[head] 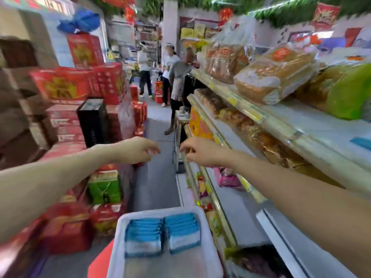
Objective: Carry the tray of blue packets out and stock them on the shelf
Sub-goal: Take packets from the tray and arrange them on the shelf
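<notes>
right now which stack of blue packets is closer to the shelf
The right stack, on the shelf side of the tray; the other stack lies toward the red boxes.

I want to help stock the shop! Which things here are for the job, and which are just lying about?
For the job:
white tray
blue packets inside it
shelf
left hand and right hand, both holding nothing

Just lying about:
red gift boxes
green box
black box
bagged cakes
</notes>
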`<action>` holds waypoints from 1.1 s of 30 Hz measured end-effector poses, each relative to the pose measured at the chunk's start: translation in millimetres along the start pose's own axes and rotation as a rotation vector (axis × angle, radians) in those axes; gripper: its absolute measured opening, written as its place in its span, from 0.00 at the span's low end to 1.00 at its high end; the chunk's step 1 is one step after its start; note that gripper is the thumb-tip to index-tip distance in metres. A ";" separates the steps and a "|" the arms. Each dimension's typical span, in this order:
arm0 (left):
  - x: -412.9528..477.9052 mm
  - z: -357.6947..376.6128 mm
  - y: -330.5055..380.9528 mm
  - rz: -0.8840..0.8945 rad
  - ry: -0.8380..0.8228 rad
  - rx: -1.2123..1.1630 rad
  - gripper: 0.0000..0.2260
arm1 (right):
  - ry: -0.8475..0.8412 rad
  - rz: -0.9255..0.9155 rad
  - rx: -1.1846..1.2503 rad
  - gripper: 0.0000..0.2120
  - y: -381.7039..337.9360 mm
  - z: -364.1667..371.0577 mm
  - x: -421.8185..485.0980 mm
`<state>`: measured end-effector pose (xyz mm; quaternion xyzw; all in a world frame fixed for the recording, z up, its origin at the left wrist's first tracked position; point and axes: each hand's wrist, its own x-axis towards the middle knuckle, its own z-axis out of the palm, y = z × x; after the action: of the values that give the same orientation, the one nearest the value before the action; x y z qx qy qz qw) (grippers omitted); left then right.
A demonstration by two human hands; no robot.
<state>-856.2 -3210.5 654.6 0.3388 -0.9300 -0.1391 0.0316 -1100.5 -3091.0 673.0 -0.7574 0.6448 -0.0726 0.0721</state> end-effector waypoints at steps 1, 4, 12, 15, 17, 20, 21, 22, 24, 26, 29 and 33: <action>-11.0 23.1 -9.6 -0.028 -0.025 -0.020 0.18 | -0.051 0.014 0.008 0.17 2.0 28.2 1.2; -36.7 94.0 -27.7 -0.089 -0.120 -0.059 0.17 | -0.234 0.054 0.042 0.16 10.1 107.1 -5.5; -90.9 230.7 -22.6 -0.132 -0.368 -0.049 0.19 | -0.473 0.082 0.111 0.17 23.7 240.1 -52.9; -99.8 252.6 -24.6 -0.092 -0.364 0.078 0.20 | -0.410 0.096 0.106 0.16 27.5 255.9 -60.1; -102.7 258.1 -24.9 -0.072 -0.341 0.161 0.21 | -0.357 0.082 0.088 0.14 29.7 262.0 -63.1; -104.2 262.9 -25.3 -0.043 -0.290 0.227 0.20 | -0.324 0.071 0.070 0.14 33.1 269.9 -67.0; -104.3 263.7 -25.3 -0.039 -0.282 0.234 0.19 | -0.319 0.072 0.071 0.14 33.7 271.9 -68.0; -103.6 265.0 -25.8 -0.036 -0.279 0.233 0.18 | -0.315 0.069 0.066 0.14 33.8 273.3 -68.9; -102.1 267.0 -26.1 -0.034 -0.298 0.222 0.17 | -0.311 0.041 0.036 0.15 32.9 275.9 -70.5; -101.1 269.5 -25.3 -0.024 -0.309 0.207 0.16 | -0.333 0.028 0.036 0.14 31.8 280.2 -73.9; -101.5 272.8 -24.6 0.000 -0.316 0.182 0.17 | -0.393 0.039 0.082 0.15 29.4 287.2 -80.6; -99.2 284.1 -35.2 -0.002 -0.374 0.128 0.20 | -0.408 0.029 0.094 0.20 23.4 293.4 -85.8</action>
<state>-801.6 -3105.5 375.7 0.3096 -0.9262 -0.1402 -0.1632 -1077.1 -3005.4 379.5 -0.7428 0.6238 0.0533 0.2374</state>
